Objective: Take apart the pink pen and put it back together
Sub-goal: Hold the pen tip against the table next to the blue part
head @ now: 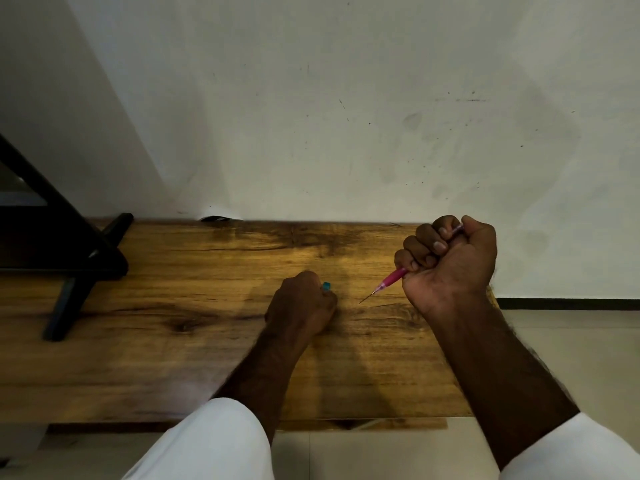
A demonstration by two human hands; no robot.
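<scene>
Wooden table (166, 344) below, right hand (450, 261) fists the pink pen (393, 277), left hand (301, 303) pinches a teal piece (326, 286); refitting likely needs tip-to-piece alignment.

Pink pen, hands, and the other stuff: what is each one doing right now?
right hand: raised, fingers curled round the pink pen.
pink pen: tilted, thin tip pointing down-left.
left hand: resting on the table, holding a small teal piece.
teal piece: peeking out at the left hand's fingers.
black stand: standing on the table's left side.
</scene>
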